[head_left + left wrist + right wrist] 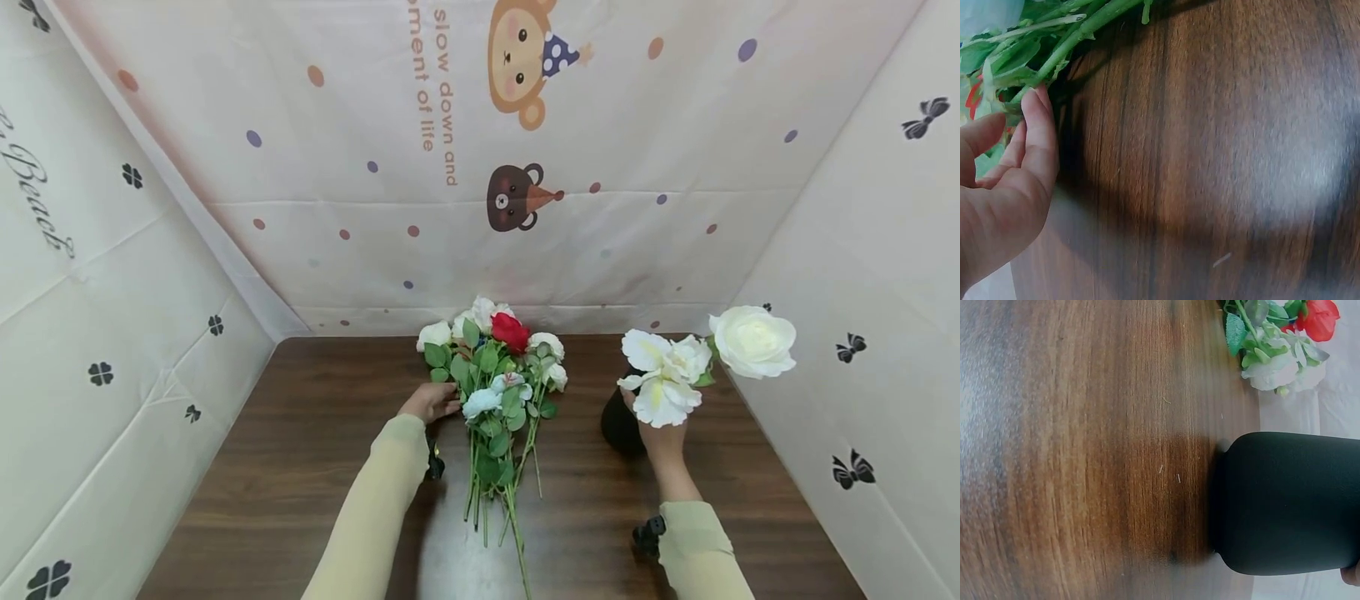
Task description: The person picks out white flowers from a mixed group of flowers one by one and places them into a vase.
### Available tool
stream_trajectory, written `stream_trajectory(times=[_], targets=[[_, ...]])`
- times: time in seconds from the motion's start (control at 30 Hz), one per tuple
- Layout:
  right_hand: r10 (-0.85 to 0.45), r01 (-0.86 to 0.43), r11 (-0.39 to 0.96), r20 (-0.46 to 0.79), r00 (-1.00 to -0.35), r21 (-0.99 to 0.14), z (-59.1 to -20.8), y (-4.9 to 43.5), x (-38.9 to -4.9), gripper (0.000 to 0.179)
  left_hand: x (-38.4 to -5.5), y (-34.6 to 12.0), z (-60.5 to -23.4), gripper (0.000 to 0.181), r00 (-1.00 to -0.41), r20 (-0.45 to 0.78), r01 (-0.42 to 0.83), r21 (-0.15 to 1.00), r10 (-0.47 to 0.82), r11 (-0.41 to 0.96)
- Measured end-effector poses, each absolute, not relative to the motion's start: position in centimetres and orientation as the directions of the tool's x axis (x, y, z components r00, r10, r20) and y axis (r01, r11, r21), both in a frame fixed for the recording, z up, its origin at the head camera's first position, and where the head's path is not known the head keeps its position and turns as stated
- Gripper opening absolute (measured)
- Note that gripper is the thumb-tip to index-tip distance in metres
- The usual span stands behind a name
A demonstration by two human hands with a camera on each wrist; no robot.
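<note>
A pile of artificial flowers (487, 367) lies mid-table: white blooms, a red rose (511, 332) and a pale blue flower (482, 402), with long green stems (1085, 34). My left hand (430, 402) reaches the pile's left side. In the left wrist view its fingertips touch a green stem, while the thumb stays apart from the fingers. At the right, my right hand (663, 442) grips the upper part of a black vase (1291, 503), which stands upright on the table. A white rose (752, 342) and a white open-petalled flower (663, 392) rise from it, hiding its mouth and some fingers.
Dark brown wood-grain table (300, 483) lies under everything. A printed cloth (360, 167) hangs behind it, with further cloth walls on the left (150, 317) and right (870, 250). Tiny pale scraps are on the tabletop near the vase.
</note>
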State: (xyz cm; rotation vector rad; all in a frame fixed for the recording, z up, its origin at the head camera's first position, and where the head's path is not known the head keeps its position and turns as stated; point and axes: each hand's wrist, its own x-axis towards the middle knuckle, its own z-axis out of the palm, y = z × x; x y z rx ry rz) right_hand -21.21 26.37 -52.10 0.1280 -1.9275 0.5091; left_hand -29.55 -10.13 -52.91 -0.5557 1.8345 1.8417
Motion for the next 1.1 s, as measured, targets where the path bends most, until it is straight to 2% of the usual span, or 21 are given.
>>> stream_trajectory(times=[0.1, 0.23, 0.4, 0.6, 0.7, 0.8, 0.9, 1.0, 1.1], targets=[[0.130, -0.298, 0.918, 0.907, -0.400, -0.263, -52.5, 26.6, -21.3, 0.079, -29.2, -10.6, -52.4, 0.044, -0.804, -0.588, -0.590, 0.807, 0.087, -0.006], [0.157, -0.296, 0.903, 0.880, -0.449, -0.312, -52.5, 26.8, -21.3, 0.083, -30.0, -11.4, -53.7, 0.048, -0.790, -0.594, -0.606, 0.794, 0.154, -0.044], [0.151, -0.312, 0.897, 0.881, -0.448, -0.312, -52.1, 26.5, -21.3, 0.082, -29.9, -11.9, -53.6, 0.057, -0.767, -0.605, -0.627, 0.777, 0.214, -0.053], [0.158, -0.357, 0.866, 0.869, -0.469, -0.350, -51.5, 26.3, -21.2, 0.082, -29.5, -11.9, -53.7, 0.056, -0.786, -0.596, -0.612, 0.787, 0.163, -0.071], [0.160, -0.355, 0.865, 0.867, -0.472, -0.353, -51.4, 26.2, -21.2, 0.083, -29.3, -11.8, -53.8, 0.048, -0.785, -0.608, -0.620, 0.776, 0.122, -0.117], [0.135, -0.318, 0.899, 0.879, -0.456, -0.303, -51.6, 26.2, -21.3, 0.082, -29.1, -11.7, -53.9, 0.037, -0.767, -0.635, -0.640, 0.750, 0.089, -0.167], [0.130, -0.322, 0.895, 0.872, -0.473, -0.308, -51.7, 26.4, -21.4, 0.082, -29.0, -11.5, -53.9, 0.030, -0.758, -0.648, -0.649, 0.735, 0.080, -0.199], [0.138, -0.342, 0.876, 0.857, -0.496, -0.339, -51.7, 26.5, -21.6, 0.082, -29.1, -11.3, -53.8, 0.032, -0.769, -0.636, -0.635, 0.747, 0.066, -0.197], [0.125, -0.332, 0.893, 0.875, -0.469, -0.305, -51.9, 26.6, -21.6, 0.081, -29.3, -11.2, -53.7, 0.036, -0.795, -0.606, -0.604, 0.782, 0.039, -0.155]])
